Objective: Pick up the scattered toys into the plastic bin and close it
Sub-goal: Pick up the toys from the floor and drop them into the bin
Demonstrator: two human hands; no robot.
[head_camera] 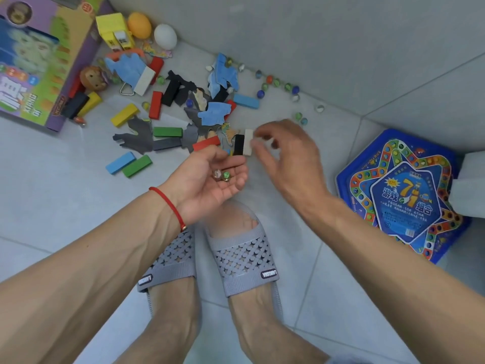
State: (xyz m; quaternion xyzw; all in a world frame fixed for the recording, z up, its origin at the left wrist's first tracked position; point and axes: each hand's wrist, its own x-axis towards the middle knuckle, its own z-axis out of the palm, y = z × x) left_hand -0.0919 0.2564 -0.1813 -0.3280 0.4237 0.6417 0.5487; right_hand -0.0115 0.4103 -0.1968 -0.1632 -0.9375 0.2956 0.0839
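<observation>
Marbles (221, 175), two of them, lay loose in the cupped, upturned left hand (210, 179) while the blurred right hand (283, 153), fingers apparently spread and empty, hovered at two o'clock, so any tilt risked spilling them onto the tile floor (78, 206).

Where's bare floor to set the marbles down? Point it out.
Bare tile lies left of the left hand, below the blue and green blocks, and between the slippers and blue game box. The toy pile is crowded.
</observation>
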